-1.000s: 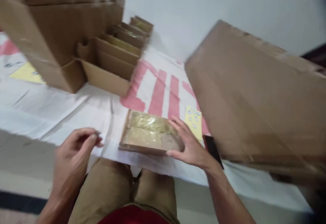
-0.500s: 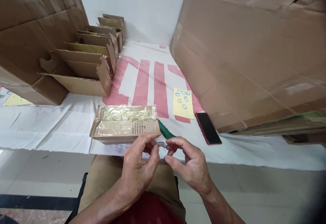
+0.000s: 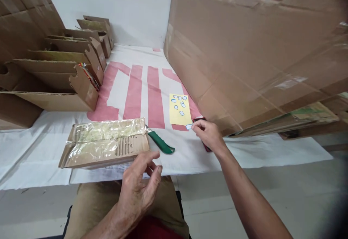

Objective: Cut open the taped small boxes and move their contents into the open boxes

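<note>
My right hand [image 3: 208,134] reaches out over the white sheet and pinches a small pale sticker [image 3: 188,126] at the lower edge of a yellow backing sheet [image 3: 178,109] that carries several such stickers. My left hand [image 3: 141,184] hovers near the table's front edge, fingers loosely curled, holding nothing. Just beyond it lies a flat cardboard packet wrapped in clear film [image 3: 104,143]. A knife with a green handle [image 3: 161,142] lies between the packet and my right hand.
A big flattened cardboard sheet [image 3: 258,50] leans at the right. A row of open cardboard boxes [image 3: 57,76] stands at the left. A dark phone [image 3: 199,120] lies mostly hidden under my right hand. The white cloth [image 3: 152,87] has red stripes.
My hands have parted: the right one moved out to the yellow sheet with the sticker, the left stayed near my lap. The view swung left to right, and the green-handled knife came into sight.
</note>
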Demonstrator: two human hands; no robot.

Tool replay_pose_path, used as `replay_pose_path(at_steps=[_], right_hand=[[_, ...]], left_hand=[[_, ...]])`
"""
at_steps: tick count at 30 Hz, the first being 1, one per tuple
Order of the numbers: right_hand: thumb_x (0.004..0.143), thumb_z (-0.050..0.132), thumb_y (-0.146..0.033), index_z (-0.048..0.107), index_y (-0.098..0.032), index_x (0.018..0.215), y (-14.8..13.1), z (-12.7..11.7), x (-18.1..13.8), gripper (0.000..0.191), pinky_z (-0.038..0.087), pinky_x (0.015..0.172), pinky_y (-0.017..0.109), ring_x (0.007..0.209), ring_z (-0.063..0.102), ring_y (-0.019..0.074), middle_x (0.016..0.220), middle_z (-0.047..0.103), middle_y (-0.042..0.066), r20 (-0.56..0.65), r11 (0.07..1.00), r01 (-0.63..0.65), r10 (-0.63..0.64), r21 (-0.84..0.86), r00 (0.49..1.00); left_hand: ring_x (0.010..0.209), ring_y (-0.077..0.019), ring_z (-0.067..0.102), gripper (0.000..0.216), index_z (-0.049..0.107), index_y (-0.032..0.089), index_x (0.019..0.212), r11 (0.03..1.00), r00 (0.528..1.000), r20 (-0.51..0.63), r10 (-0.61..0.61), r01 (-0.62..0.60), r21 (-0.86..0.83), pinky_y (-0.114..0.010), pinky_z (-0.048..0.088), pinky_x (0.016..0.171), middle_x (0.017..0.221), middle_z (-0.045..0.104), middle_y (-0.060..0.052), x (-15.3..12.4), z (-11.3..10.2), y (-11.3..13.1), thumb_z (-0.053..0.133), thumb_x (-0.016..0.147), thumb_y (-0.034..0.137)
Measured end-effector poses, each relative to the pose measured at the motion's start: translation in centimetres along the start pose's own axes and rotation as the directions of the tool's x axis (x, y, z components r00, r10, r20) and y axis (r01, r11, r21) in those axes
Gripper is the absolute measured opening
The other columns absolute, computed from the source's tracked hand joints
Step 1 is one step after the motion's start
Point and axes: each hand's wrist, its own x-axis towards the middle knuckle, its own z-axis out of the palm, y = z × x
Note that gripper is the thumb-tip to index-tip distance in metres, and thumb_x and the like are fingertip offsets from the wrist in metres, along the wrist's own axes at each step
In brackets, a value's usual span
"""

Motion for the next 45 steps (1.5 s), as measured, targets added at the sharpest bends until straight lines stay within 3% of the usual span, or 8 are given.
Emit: replay_pose_path(at_steps=[7,18,21,28,34,39,42,45], right_hand=[[0.083,0.058,-0.015,0.072,-0.021,0.072,2.6,2.8,8.4,0.018,0.042,0.068,0.032,0.084,0.07,0.0253,0.087,0.079,0.01,0.092,0.938,-0.078,0.115,-0.338,0.989],[0.087,0.069,-0.035,0.071,-0.017,0.128,1.7,2.9,8.9,0.045,0.053,0.084,0.04,0.106,0.073,0.0352,0.119,0.078,0.019,0.048,0.863,-0.141,0.188,-0.486,0.981],[0.095,0.057,-0.041,0.069,-0.018,0.132,1.0,1.0,6.9,0.045,0.054,0.087,0.04,0.107,0.074,0.0322,0.12,0.079,0.017,-0.044,0.894,-0.132,0.126,-0.427,0.991],[0.093,0.056,-0.044,0.077,-0.022,0.103,-1.7,4.6,-1.0,0.032,0.055,0.078,0.034,0.087,0.075,0.0245,0.104,0.082,0.008,0.18,0.961,0.275,-0.266,-0.026,0.947],[0.087,0.059,-0.035,0.071,-0.018,0.096,-5.0,11.5,-2.1,0.023,0.047,0.087,0.042,0.099,0.067,0.0335,0.098,0.074,0.017,0.219,0.932,0.334,-0.3,-0.142,0.929],[0.094,0.045,-0.045,0.065,-0.018,0.1,-4.3,10.9,-1.6,0.034,0.051,0.076,0.043,0.087,0.068,0.0316,0.094,0.073,0.016,0.134,0.971,0.232,-0.224,-0.049,0.965],[0.1,0.036,-0.055,0.06,-0.018,0.11,-4.7,9.5,-1.8,0.045,0.053,0.062,0.036,0.072,0.067,0.0244,0.09,0.071,0.011,0.051,0.971,0.092,-0.105,0.221,0.993],[0.096,0.052,-0.064,0.062,-0.021,0.11,-7.4,9.1,-3.0,0.047,0.052,0.06,0.031,0.075,0.066,0.0198,0.099,0.072,0.008,0.042,0.771,-0.007,-0.026,0.637,0.999]], left_hand=[[0.07,-0.0107,0.07,0.029,0.067,0.024,0.115,0.999,0.991,0.127,0.051,-0.052,0.007,-0.017,0.058,0.066,0.086,0.074,-0.001,-1.6,-0.7,-1.3,0.059,0.093,0.006],[0.077,-0.0111,0.075,0.031,0.068,0.023,0.116,0.994,0.987,0.132,0.086,-0.094,0.052,-0.016,0.06,0.071,0.09,0.077,-0.003,-3.3,-4.3,-2.1,0.056,0.095,0.004],[0.085,-0.0141,0.077,0.034,0.07,0.023,0.12,0.966,0.984,0.112,0.141,-0.161,0.203,-0.019,0.063,0.074,0.099,0.079,-0.004,-4.3,-7.9,-1.4,0.058,0.093,0.006],[0.101,-0.0222,0.071,0.039,0.07,0.025,0.124,0.944,0.854,-0.518,0.055,0.125,0.305,-0.039,0.063,0.091,0.119,0.068,-0.007,-3.5,-15.4,-3.7,0.076,0.086,0.022],[0.136,-0.032,0.058,0.068,0.055,0.027,0.147,0.974,0.922,-0.369,-0.117,0.18,0.14,-0.051,0.053,0.111,0.149,0.057,-0.013,-1.8,-15.6,-7.6,0.08,0.086,0.041],[0.14,-0.0343,0.056,0.069,0.052,0.024,0.149,0.949,0.861,-0.405,-0.308,0.308,-0.069,-0.056,0.047,0.117,0.156,0.054,-0.017,-1.5,-14.7,-8.5,0.073,0.09,0.052],[0.149,-0.0367,0.049,0.075,0.05,0.021,0.152,0.911,0.828,-0.381,-0.411,0.363,-0.195,-0.055,0.041,0.123,0.162,0.05,-0.017,-0.8,-13.9,-9.0,0.072,0.089,0.055],[0.153,-0.0376,0.045,0.078,0.05,0.018,0.153,0.866,0.794,-0.359,-0.49,0.396,-0.306,-0.053,0.039,0.125,0.164,0.049,-0.017,0.2,-13.0,-9.5,0.072,0.087,0.054]])
